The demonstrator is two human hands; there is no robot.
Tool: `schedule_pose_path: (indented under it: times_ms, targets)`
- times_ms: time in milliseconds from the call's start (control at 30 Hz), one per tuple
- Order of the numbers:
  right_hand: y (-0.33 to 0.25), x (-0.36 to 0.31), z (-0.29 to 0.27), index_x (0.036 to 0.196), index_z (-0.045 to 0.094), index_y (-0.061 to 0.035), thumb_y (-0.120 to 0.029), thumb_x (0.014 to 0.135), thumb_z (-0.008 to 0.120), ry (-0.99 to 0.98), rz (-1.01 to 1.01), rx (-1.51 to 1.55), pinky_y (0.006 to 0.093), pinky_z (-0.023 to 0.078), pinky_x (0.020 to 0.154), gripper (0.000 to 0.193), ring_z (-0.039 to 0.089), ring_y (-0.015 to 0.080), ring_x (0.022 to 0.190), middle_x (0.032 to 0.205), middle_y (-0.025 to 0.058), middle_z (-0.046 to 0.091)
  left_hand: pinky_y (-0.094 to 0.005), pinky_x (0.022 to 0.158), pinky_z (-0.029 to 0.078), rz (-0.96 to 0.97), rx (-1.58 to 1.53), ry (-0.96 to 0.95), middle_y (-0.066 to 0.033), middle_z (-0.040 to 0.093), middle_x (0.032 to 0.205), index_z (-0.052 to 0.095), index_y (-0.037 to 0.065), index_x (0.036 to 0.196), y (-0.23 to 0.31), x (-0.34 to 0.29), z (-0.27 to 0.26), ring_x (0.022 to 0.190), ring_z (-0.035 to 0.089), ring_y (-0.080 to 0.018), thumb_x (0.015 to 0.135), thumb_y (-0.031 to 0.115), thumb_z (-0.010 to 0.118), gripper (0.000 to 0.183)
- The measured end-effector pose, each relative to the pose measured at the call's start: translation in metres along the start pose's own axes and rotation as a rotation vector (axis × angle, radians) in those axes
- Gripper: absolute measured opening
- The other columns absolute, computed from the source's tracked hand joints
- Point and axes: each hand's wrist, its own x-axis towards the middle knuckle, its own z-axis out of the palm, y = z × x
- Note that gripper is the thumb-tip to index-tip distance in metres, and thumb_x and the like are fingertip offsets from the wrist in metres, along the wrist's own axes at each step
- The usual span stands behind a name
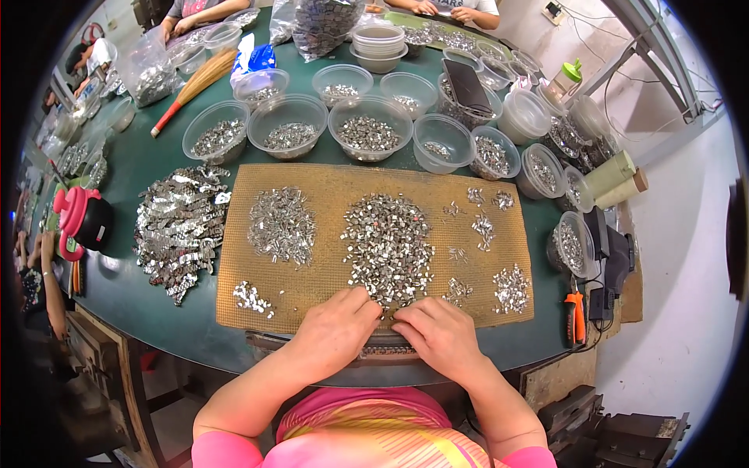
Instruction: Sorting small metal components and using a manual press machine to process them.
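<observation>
Table (117, 277): dark green, broad
White wall (679, 273): beyond the table's right edge
Metal frame (659, 51): grey, slanting, beyond right edge
Wooden furniture (97, 347): below left front edge

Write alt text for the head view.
A person's left hand and right hand are close together at the near edge of a heap of small silvery pieces on a tan mat. Smaller piles flank it, and clear plastic bowls line the green table beyond.
</observation>
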Motion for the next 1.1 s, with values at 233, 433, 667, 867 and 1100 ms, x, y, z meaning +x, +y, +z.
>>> schedule_pose_path:
  times_ms: [233, 433, 667, 867, 1100]
  targets:
    - [0.001, 0.002, 0.003, 0.095, 0.066, -0.0089, -0.01, 0.087, 0.075, -0.009, 0.051, -0.036, 0.04, 0.054, 0.068, 0.011, 0.067, 0.0282, 0.08, 0.087, 0.0069, 0.065, -0.0431, 0.074, 0.054, -0.017, 0.005, -0.013, -0.0102, 0.056, 0.093, 0.059, 0.006, 0.095, -0.001, 0.0, 0.003, 0.091, 0.063, -0.0305, 0.087, 0.012, 0.071, 0.015]
    - [0.011, -0.004, -0.004, 0.096, 0.067, -0.0081, -0.011, 0.09, 0.073, -0.04, 0.097, 0.108, 0.0404, 0.054, 0.069, 0.01, 0.068, 0.0297, 0.081, 0.087, 0.0069, 0.065, -0.0429, 0.069, 0.053, -0.068, -0.154, 0.08, -0.0107, 0.061, 0.087, 0.064, 0.007, 0.095, -0.003, -0.002, -0.002, 0.081, 0.065, -0.0318, 0.089, 0.011, 0.074, 0.012]
    - [0.004, 0.0, 0.003, 0.094, 0.066, -0.0103, -0.016, 0.089, 0.075, -0.02, 0.04, -0.029, 0.0388, 0.054, 0.067, 0.012, 0.067, 0.0265, 0.079, 0.086, 0.0053, 0.062, -0.0428, 0.069, 0.052, -0.116, -0.284, 0.09, -0.0111, 0.065, 0.083, 0.065, 0.007, 0.095, -0.003, -0.019, -0.013, 0.078, 0.065, -0.0332, 0.089, 0.01, 0.074, 0.012]
    - [0.0, 0.004, 0.001, 0.09, 0.065, -0.0092, -0.013, 0.089, 0.075, -0.028, 0.065, -0.032, 0.0396, 0.053, 0.064, 0.012, 0.066, 0.0276, 0.076, 0.082, 0.0059, 0.062, -0.0421, 0.072, 0.052, -0.097, -0.297, 0.051, -0.0098, 0.066, 0.085, 0.066, 0.006, 0.096, 0.005, -0.034, -0.015, 0.081, 0.064, -0.0324, 0.09, 0.008, 0.073, 0.01]
    - [-0.012, -0.003, -0.002, 0.093, 0.064, -0.0078, -0.009, 0.085, 0.076, -0.029, -0.078, 0.097, 0.0385, 0.053, 0.07, 0.014, 0.067, 0.0272, 0.083, 0.094, 0.0063, 0.068, -0.0406, 0.08, 0.052, -0.059, -0.263, -0.009, -0.0072, 0.066, 0.098, 0.067, 0.007, 0.096, 0.011, -0.039, -0.009, 0.092, 0.063, -0.0299, 0.087, 0.009, 0.075, 0.011]
